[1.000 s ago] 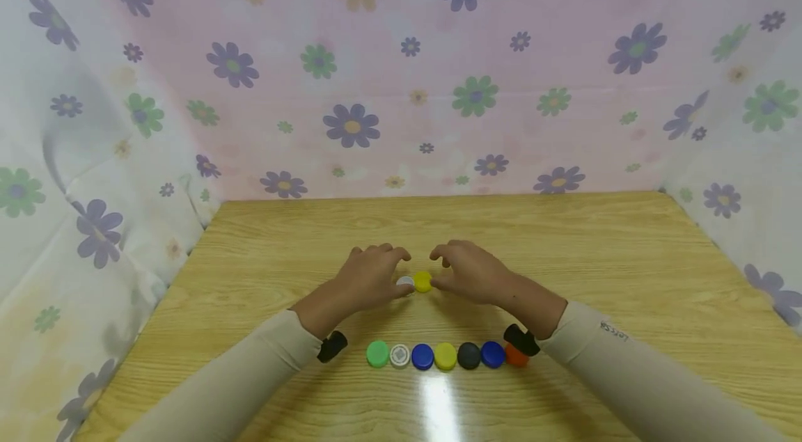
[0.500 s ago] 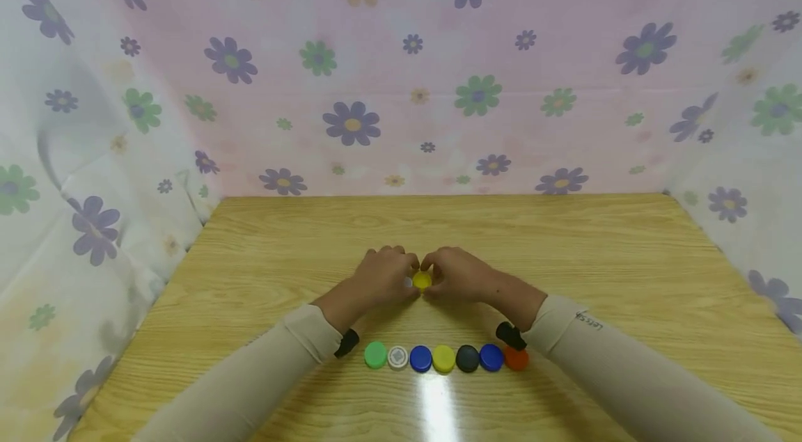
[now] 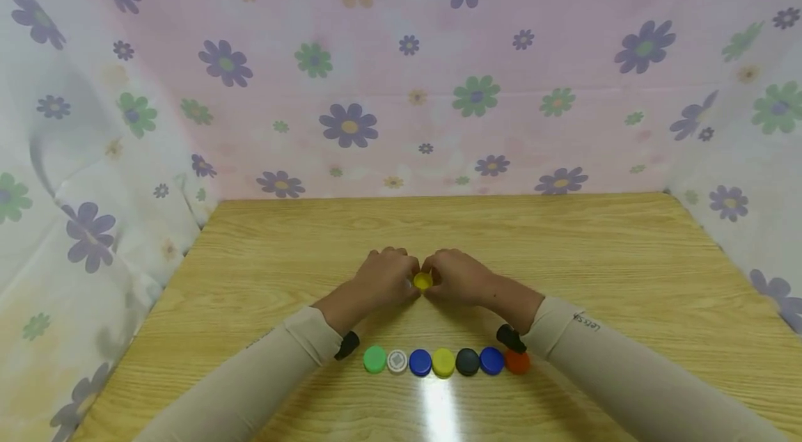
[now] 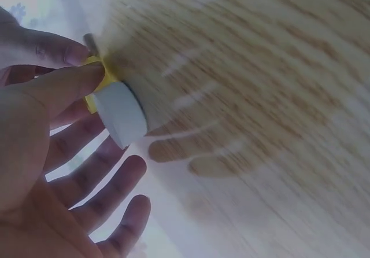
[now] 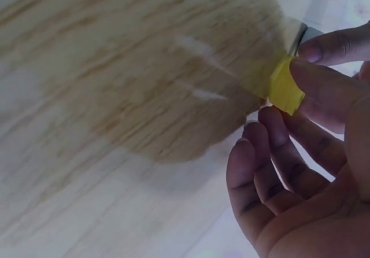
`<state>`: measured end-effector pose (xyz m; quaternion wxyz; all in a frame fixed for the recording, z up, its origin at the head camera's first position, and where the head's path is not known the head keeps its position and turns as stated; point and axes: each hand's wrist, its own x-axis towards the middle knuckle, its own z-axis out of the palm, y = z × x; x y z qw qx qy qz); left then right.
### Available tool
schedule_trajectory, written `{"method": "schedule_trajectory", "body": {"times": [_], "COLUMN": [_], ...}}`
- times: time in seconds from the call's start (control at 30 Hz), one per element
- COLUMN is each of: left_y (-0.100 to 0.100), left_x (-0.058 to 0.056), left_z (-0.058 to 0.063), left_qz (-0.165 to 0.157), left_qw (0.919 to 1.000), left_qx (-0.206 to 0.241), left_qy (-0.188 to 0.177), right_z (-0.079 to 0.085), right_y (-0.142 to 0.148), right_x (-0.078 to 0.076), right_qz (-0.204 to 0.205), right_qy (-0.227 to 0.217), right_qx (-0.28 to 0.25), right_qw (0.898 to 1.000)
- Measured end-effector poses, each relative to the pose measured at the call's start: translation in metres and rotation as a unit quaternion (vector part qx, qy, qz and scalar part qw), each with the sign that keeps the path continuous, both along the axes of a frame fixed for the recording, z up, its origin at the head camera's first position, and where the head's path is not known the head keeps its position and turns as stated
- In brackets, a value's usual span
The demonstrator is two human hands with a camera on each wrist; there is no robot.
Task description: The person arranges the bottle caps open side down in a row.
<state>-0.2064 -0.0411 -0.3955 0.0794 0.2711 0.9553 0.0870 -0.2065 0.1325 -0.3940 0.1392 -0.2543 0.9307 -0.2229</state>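
My left hand (image 3: 385,278) and right hand (image 3: 460,277) meet over the middle of the table. Between their fingertips sits a yellow bottle cap (image 3: 422,280). A white bottle cap (image 4: 121,115) stands beside it, mostly covered by the left hand in the head view. My left thumb and fingers curl round the white cap, the thumb tip reaching to where the two caps meet. From the other side, my right thumb and fingers pinch the yellow cap (image 5: 285,87). The remaining fingers of both hands are spread loosely near the tabletop.
Nearer the front lies a row of caps: green (image 3: 374,359), white (image 3: 397,361), blue (image 3: 420,362), yellow (image 3: 443,362), black (image 3: 467,361), blue (image 3: 491,360) and orange-red (image 3: 517,361). Flowered cloth (image 3: 388,80) encloses the wooden table (image 3: 282,233) at the back and sides.
Both hands have come closer together, their fingers closing round the white and yellow caps. During the last half second they have barely moved. The front row looks the same.
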Motion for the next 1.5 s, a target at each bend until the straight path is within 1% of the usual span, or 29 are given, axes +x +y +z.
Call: {"method": "schedule_trajectory", "body": {"times": [0.17,0.33,0.53,0.63,0.77,0.83,0.93,1.0,1.1,1.2,1.27,1.33,1.5], "left_y": [-0.002,-0.006,-0.008,-0.009,-0.009,-0.010,-0.010,-0.010,-0.009,-0.008,-0.007,-0.007,-0.007], "left_x": [0.000,0.002,0.004,0.005,0.005,0.006,0.006,0.005,0.005,0.007,0.009,0.011,0.014], "left_z": [0.002,0.010,0.021,0.023,0.025,0.026,0.026,0.025,0.024,0.024,0.024,0.025,0.026], "left_qz": [0.001,0.000,-0.008,-0.009,0.005,0.012,0.015,0.013,0.010,-0.006,-0.018,-0.030,-0.045], "left_qw": [0.9998,0.9984,0.9917,0.9867,0.9800,0.9771,0.9742,0.9742,0.9759,0.9775,0.9765,0.9736,0.9684], "left_qx": [0.021,0.056,0.128,0.159,0.188,0.200,0.217,0.221,0.218,0.208,0.205,0.212,0.224], "left_qy": [-0.002,0.007,-0.006,-0.031,-0.065,-0.070,-0.061,-0.044,-0.008,0.037,0.062,0.080,0.099], "right_z": [0.005,0.017,0.030,0.032,0.033,0.032,0.030,0.029,0.027,0.027,0.026,0.026,0.027], "right_y": [0.004,0.010,0.018,0.020,0.021,0.021,0.023,0.025,0.028,0.030,0.031,0.031,0.033], "right_x": [0.002,0.006,0.009,0.010,0.012,0.012,0.011,0.011,0.010,0.010,0.009,0.010,0.011], "right_qz": [0.000,-0.005,-0.010,-0.009,-0.011,-0.015,-0.026,-0.036,-0.053,-0.064,-0.065,-0.068,-0.071], "right_qy": [0.011,0.026,0.034,0.032,0.025,0.020,0.000,-0.018,-0.057,-0.090,-0.104,-0.115,-0.130], "right_qx": [-0.012,-0.037,-0.050,-0.054,-0.065,-0.075,-0.107,-0.131,-0.170,-0.200,-0.212,-0.218,-0.224], "right_qw": [1.000,0.999,0.998,0.998,0.998,0.997,0.994,0.991,0.982,0.974,0.970,0.967,0.963]}}
